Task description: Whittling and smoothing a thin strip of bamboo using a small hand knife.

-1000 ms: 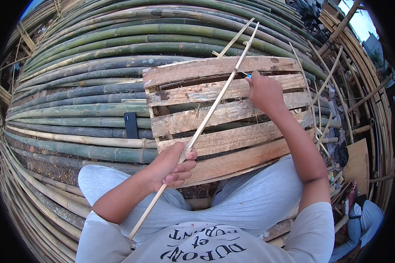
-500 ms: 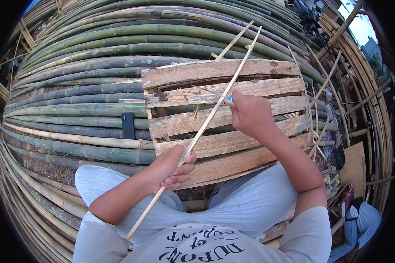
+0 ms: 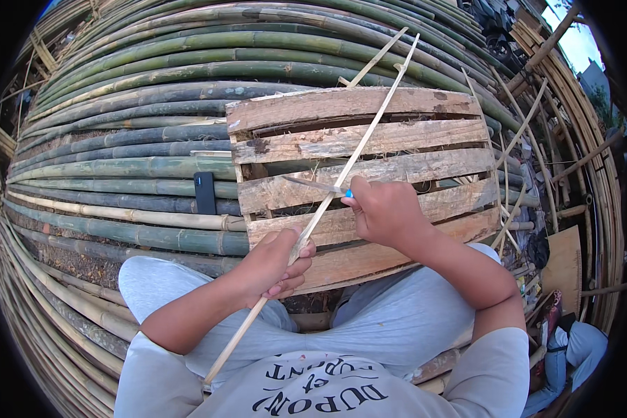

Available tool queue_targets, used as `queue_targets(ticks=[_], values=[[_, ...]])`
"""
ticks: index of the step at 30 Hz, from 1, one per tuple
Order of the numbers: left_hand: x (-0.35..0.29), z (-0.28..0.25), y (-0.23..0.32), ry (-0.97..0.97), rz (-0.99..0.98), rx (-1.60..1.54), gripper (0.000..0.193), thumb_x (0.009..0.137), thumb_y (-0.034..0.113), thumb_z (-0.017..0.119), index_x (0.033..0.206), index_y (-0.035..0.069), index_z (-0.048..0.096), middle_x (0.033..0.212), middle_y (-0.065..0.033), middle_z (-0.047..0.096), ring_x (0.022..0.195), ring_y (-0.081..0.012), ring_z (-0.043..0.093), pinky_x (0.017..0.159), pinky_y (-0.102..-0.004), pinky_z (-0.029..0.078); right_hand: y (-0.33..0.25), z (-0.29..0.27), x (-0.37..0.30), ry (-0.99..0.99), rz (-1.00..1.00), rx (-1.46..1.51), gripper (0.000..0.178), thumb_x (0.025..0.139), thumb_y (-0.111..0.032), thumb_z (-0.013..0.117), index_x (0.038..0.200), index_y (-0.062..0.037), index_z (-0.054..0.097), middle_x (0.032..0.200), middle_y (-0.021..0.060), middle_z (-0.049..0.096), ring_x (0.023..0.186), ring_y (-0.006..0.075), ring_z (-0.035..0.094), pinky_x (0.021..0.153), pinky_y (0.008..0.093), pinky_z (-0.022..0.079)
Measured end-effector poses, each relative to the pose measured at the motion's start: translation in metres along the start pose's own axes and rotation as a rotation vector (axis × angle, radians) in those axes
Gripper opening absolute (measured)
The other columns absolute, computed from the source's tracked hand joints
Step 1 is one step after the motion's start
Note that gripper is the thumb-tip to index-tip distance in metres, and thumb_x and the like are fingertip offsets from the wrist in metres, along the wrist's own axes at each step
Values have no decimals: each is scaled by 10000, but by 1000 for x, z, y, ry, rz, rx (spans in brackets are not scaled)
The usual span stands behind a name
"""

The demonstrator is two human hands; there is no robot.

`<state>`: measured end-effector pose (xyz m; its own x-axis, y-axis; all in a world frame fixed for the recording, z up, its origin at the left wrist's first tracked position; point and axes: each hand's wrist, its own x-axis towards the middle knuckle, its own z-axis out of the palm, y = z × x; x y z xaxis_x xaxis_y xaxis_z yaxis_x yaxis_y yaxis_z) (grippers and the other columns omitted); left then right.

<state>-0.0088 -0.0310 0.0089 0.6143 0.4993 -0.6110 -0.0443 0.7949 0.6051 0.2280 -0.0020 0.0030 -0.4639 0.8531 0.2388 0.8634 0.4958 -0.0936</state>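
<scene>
My left hand [image 3: 277, 263] is closed round a long pale bamboo strip [image 3: 361, 144], which slants from my lap up over the far edge of a slatted wooden platform [image 3: 425, 164]. A small curled shaving stands on the strip near its far end. In my right hand [image 3: 390, 212] is a knife [image 3: 312, 184] with a thin blade and a bit of blue at the handle. Its blade lies across the strip, pointing left, a short way beyond my left hand. The rest of the handle is hidden in my fingers.
Green and grey bamboo poles [image 3: 153, 70] lie in rows beyond and left of the platform. A dark phone [image 3: 205, 193] rests on them. Thin strips [image 3: 515, 132] lean at the right, near a board [image 3: 563, 268]. Another person's leg [image 3: 571, 355] shows at lower right.
My right hand has drawn the knife along the strip toward me, closer to my left hand. The left hand keeps its hold on the strip, almost in the same place.
</scene>
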Motion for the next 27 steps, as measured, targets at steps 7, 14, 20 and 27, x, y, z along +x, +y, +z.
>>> queue_targets(ticks=[7, 14, 20, 27], values=[[5, -2, 3, 12, 38, 71, 355, 1055, 326, 249, 840, 93, 410, 520, 32, 319, 337, -80, 270, 299, -243, 229, 37, -8, 25, 158, 108, -122, 236, 913, -214, 624, 783, -62, 497, 535, 126, 547, 497, 323, 595, 446, 436, 434], [4, 5, -1, 24, 45, 87, 359, 1052, 328, 244, 836, 93, 408, 520, 30, 321, 335, -84, 266, 299, -241, 235, 37, 9, 10, 139, 114, -37, 229, 921, -206, 616, 786, -57, 505, 530, 136, 549, 497, 344, 595, 456, 452, 442], [8, -8, 2, -15, 28, 26, 366, 1051, 337, 246, 833, 93, 408, 520, 30, 319, 331, -83, 264, 298, -243, 233, -1, -6, 9, 48, 113, -67, 204, 947, -199, 577, 809, -56, 529, 548, 146, 563, 505, 355, 595, 461, 456, 448], [4, 4, 0, -9, 36, 20, 354, 1052, 329, 253, 824, 106, 405, 500, 38, 314, 312, -62, 249, 281, -224, 201, 79, 15, 18, 255, 195, -129, 255, 897, -261, 649, 775, -69, 535, 534, 133, 579, 479, 330, 617, 453, 449, 476]])
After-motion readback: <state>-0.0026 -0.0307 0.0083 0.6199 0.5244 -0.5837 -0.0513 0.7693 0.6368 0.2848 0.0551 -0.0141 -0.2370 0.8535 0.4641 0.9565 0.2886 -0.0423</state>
